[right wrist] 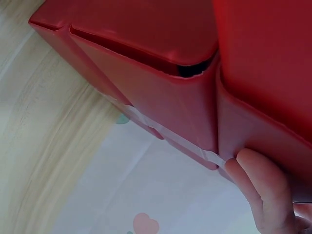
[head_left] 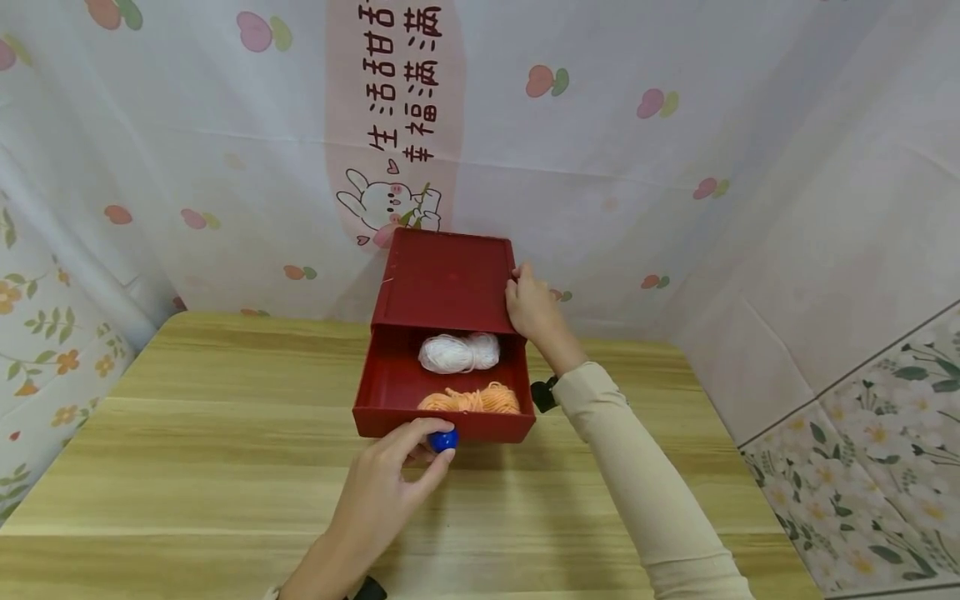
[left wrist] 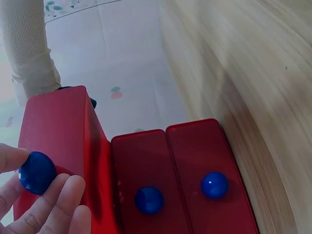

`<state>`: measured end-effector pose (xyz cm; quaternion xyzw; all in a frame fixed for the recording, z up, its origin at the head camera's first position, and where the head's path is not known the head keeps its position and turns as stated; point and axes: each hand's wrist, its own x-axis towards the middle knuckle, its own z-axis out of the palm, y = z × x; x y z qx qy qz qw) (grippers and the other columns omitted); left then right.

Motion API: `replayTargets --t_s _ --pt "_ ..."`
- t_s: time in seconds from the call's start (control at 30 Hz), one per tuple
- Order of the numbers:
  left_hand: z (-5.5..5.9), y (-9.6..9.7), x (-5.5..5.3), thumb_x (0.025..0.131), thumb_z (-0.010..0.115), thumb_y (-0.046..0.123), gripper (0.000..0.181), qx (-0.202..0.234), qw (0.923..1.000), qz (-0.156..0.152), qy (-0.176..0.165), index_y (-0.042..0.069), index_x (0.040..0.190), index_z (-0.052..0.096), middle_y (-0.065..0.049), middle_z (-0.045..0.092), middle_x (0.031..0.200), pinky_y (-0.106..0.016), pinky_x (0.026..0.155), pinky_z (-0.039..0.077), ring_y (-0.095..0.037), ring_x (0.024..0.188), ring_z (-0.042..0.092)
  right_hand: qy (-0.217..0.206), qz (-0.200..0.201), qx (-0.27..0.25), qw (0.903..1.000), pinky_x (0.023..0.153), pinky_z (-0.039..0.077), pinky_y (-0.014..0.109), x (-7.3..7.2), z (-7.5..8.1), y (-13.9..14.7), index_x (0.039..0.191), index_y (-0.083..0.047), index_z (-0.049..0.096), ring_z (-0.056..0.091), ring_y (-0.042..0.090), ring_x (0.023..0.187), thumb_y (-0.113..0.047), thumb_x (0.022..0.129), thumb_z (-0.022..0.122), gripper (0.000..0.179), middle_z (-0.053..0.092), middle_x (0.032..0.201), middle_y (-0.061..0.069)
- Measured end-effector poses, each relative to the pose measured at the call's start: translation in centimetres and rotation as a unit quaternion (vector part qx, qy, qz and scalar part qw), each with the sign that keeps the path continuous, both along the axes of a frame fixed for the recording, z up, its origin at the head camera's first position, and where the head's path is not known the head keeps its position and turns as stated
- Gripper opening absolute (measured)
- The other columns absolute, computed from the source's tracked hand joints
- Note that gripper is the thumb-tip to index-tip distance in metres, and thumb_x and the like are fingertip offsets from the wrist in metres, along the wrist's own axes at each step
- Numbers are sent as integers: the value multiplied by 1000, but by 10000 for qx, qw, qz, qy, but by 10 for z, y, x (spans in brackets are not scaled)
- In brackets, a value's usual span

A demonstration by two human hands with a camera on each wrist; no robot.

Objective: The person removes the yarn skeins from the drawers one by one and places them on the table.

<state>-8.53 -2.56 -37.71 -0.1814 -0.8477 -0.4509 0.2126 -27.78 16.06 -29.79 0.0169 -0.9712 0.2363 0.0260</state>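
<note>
A red drawer cabinet [head_left: 450, 279] stands against the back curtain, its top drawer [head_left: 384, 375] pulled out toward me. Inside lie a white yarn skein [head_left: 457, 354] at the back and an orange yarn skein [head_left: 487, 398] along the front. My left hand [head_left: 378, 479] pinches the drawer's round blue knob [head_left: 444, 439] between thumb and fingers. At the cabinet's upper right edge, my right hand [head_left: 534, 308] holds its side; the right wrist view shows its fingers [right wrist: 263, 185] bent against the red wall.
Below the open drawer, the left wrist view shows two closed drawers with blue knobs [left wrist: 149, 200]. A wooden table [head_left: 225, 450] carries the cabinet. The patterned curtain [head_left: 247, 167] hangs right behind it, and a flowered panel [head_left: 885, 433] stands at the right.
</note>
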Motion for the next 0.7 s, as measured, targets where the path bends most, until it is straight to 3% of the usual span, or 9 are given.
replayTargets --t_s 0.23,0.43,0.57,0.7 --pt "3 -3 11 79 75 16 26 -227 9997 60 -112 23 101 64 15 64 90 -18 68 53 3 75 58 -24 1 -19 10000 77 47 43 1 1 0 132 -7 35 59 33 88 -27 102 27 37 59 107 23" --pt "11 -6 16 79 74 20 28 -742 9969 81 -254 26 104 63 16 66 87 -18 64 51 4 73 58 7 35 -46 10000 80 46 44 1 0 0 132 -8 35 60 33 92 -27 102 27 37 59 111 24" --pt "26 -11 17 81 72 24 23 -1047 9935 -15 -449 28 102 65 20 62 78 -13 57 46 7 65 52 19 54 -70 10000 78 47 44 0 0 1 132 -7 36 61 33 89 -27 102 27 37 60 108 24" --pt "48 -19 17 80 73 20 21 -931 9954 -218 -82 24 100 67 21 57 69 -12 55 44 8 60 45 -35 14 -64 10000 77 47 44 0 0 1 132 -9 35 61 33 88 -28 102 27 37 60 106 24"
